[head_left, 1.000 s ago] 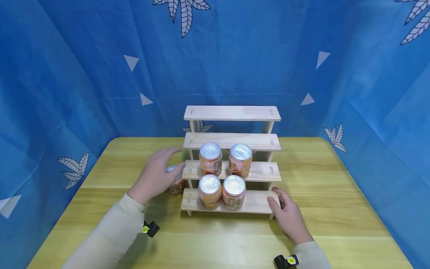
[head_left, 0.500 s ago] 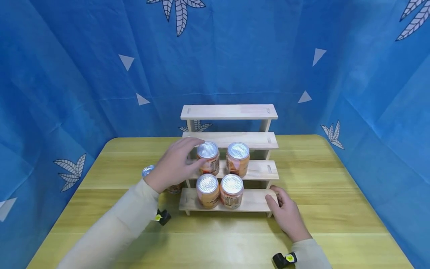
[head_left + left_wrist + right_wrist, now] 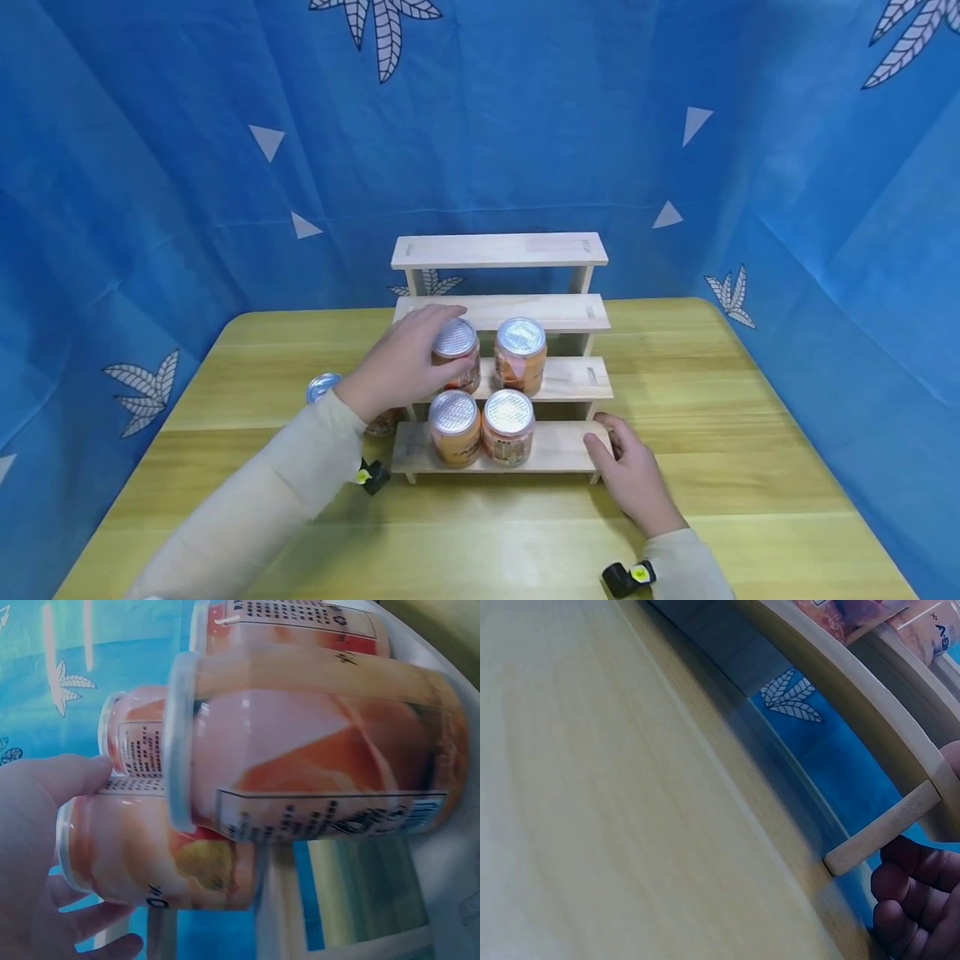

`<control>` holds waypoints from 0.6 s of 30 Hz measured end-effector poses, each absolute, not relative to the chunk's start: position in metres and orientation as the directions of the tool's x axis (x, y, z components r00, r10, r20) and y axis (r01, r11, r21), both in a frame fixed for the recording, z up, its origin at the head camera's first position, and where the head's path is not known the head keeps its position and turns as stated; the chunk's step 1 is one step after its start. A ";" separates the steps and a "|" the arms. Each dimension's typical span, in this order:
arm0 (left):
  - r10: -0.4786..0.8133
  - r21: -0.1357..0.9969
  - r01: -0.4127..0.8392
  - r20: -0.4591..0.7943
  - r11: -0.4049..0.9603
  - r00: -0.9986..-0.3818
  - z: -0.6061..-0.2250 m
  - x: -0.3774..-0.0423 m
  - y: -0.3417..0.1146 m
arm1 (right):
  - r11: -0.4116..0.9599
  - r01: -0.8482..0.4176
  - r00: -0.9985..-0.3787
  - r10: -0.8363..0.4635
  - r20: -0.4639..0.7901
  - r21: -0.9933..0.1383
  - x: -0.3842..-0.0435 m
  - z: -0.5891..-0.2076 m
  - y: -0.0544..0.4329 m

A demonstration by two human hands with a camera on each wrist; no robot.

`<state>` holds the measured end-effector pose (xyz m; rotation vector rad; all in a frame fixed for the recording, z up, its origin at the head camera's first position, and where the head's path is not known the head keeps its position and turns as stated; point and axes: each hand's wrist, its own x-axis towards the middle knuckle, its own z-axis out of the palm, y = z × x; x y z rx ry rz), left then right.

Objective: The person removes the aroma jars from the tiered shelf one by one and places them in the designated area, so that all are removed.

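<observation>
A pale wooden stepped display stand (image 3: 562, 450) carries silver-lidded fruit cans, two on each of its lower two tiers. My left hand (image 3: 401, 362) spans the left can (image 3: 456, 337) of the second tier, thumb in front and fingers behind. In the left wrist view the thumb touches this can (image 3: 142, 855), and the other fingers reach past it. Right of it stands another can (image 3: 521, 358). Two cans (image 3: 453, 429) sit side by side below. My right hand (image 3: 633, 479) grips the lowest tier's right end, thumb on top. Curled fingers (image 3: 922, 889) show by the support in the right wrist view.
More cans stand on the wooden table (image 3: 480, 542) left of the stand; one can (image 3: 322, 385) is partly hidden by my left arm. The stand's upper two shelves (image 3: 498, 250) bear nothing. A blue patterned cloth (image 3: 487, 125) hangs behind and on both sides.
My left hand has moved right, from beside the stand to around the second tier's left can, which shifts slightly toward its neighbour. My right hand stays on the stand. The head view shifts slightly.
</observation>
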<state>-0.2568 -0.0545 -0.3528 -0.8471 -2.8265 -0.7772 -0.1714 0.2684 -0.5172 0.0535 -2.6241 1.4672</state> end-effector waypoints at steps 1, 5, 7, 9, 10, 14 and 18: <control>0.483 0.462 0.518 0.203 0.720 -0.852 -0.354 -0.257 -0.055 | 0.527 -0.093 -0.991 0.037 0.132 -0.845 -0.172 -0.517 0.268; 0.464 0.516 0.472 0.155 0.715 -0.872 -0.357 -0.257 -0.058 | 0.537 -0.085 -0.991 0.043 0.128 -0.839 -0.172 -0.518 0.269; 0.464 0.522 0.472 0.158 0.710 -0.872 -0.358 -0.257 -0.059 | 0.538 -0.085 -0.991 0.043 0.128 -0.839 -0.173 -0.518 0.269; 0.464 0.521 0.474 0.162 0.709 -0.871 -0.359 -0.257 -0.059 | 0.536 -0.086 -0.991 0.040 0.128 -0.840 -0.173 -0.517 0.269; 0.461 0.519 0.472 0.160 0.713 -0.873 -0.359 -0.257 -0.058 | 0.533 -0.087 -0.991 0.039 0.127 -0.842 -0.173 -0.517 0.269; 0.457 0.505 0.465 0.148 0.727 -0.877 -0.362 -0.257 -0.058 | 0.525 -0.084 -0.992 0.037 0.121 -0.847 -0.172 -0.518 0.269; 0.457 0.495 0.470 0.157 0.731 -0.876 -0.366 -0.258 -0.058 | 0.528 -0.084 -0.992 0.035 0.121 -0.845 -0.172 -0.519 0.268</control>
